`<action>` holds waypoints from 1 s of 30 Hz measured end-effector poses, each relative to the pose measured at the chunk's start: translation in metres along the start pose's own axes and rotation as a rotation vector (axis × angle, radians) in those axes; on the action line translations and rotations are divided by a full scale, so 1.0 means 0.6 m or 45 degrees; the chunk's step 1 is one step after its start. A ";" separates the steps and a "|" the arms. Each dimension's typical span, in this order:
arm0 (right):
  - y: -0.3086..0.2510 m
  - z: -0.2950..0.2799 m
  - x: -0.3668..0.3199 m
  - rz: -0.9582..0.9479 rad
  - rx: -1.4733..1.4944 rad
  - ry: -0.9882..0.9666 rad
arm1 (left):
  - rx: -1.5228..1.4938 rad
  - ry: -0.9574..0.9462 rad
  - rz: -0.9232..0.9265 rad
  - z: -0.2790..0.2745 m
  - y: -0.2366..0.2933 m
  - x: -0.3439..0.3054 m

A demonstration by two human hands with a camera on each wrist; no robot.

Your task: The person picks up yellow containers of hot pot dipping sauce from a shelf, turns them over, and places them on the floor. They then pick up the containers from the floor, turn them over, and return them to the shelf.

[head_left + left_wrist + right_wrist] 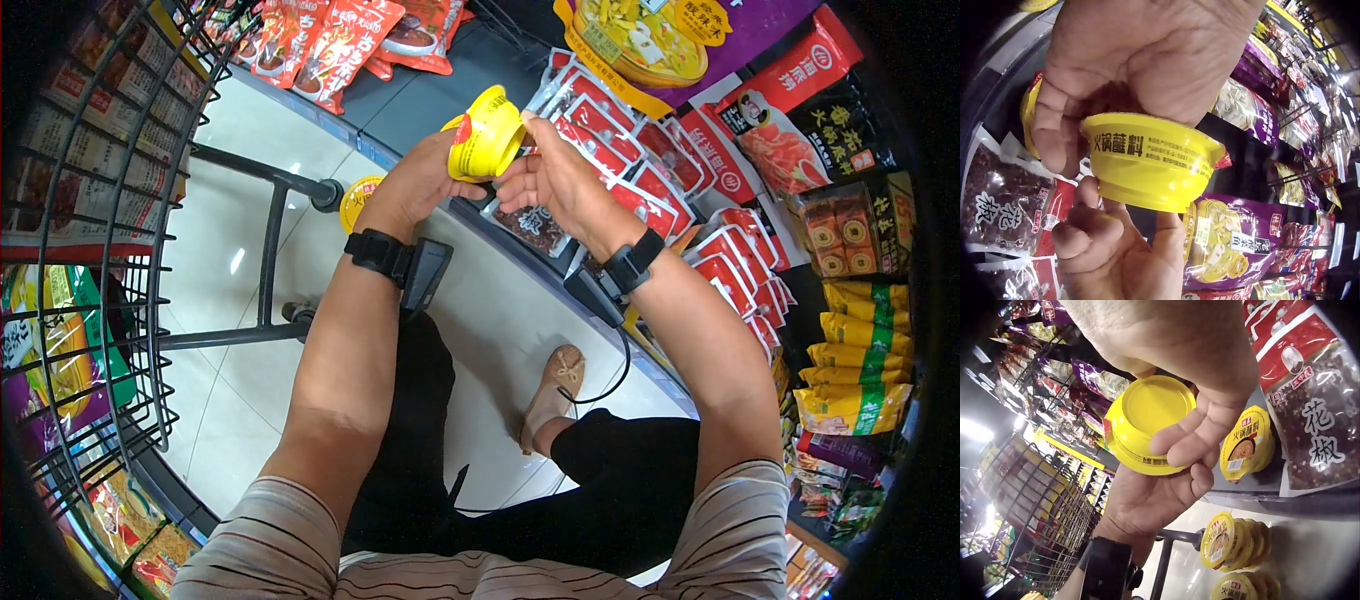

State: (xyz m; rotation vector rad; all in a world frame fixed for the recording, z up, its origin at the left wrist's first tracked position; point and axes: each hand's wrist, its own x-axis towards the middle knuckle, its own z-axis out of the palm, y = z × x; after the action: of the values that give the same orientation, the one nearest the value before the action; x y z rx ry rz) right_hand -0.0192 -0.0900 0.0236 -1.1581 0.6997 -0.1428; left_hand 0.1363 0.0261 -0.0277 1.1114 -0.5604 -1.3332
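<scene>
A yellow plastic cup (487, 135) with printed sides is held between both hands, tilted on its side in the head view. The left hand (425, 180) grips it from the left, its fingers partly behind it. From the other side the right hand (560, 180) pinches it, thumb at the rim and fingers curled below. In the left wrist view the cup (1154, 162) shows dark printing on its wall. The right wrist view shows the base of the cup (1157, 409), with right-hand fingers (1188, 440) lying across it.
A wire cart (110, 200) with packaged goods stands at the left. Red and white packets (650, 200) fill the shelf at the right, near a purple bag (640, 45). Another yellow cup (1247, 444) sits on the shelf, with stacked ones (1219, 540) lower down. A shoe (563, 375) is on the tiled floor.
</scene>
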 end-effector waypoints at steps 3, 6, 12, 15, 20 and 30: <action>0.002 -0.002 0.000 0.033 0.014 -0.013 | 0.007 0.009 0.004 0.001 -0.001 -0.002; 0.003 -0.004 0.000 0.048 0.023 -0.033 | -0.057 0.016 0.011 0.002 0.001 -0.003; 0.004 -0.005 0.001 0.050 0.016 -0.061 | -0.059 0.000 0.008 0.001 0.001 -0.005; 0.004 -0.007 0.001 0.055 0.012 -0.086 | -0.055 -0.006 -0.004 0.000 0.000 -0.003; -0.001 -0.014 0.002 0.110 0.034 -0.152 | -0.004 0.014 -0.034 -0.001 -0.006 0.000; -0.001 -0.018 0.000 0.133 0.009 -0.133 | 0.084 0.042 -0.098 0.007 -0.001 -0.002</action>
State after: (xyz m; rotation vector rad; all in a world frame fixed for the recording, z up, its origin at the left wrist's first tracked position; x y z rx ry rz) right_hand -0.0250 -0.0986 0.0219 -1.1115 0.6650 0.0033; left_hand 0.1322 0.0259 -0.0264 1.2176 -0.5452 -1.3682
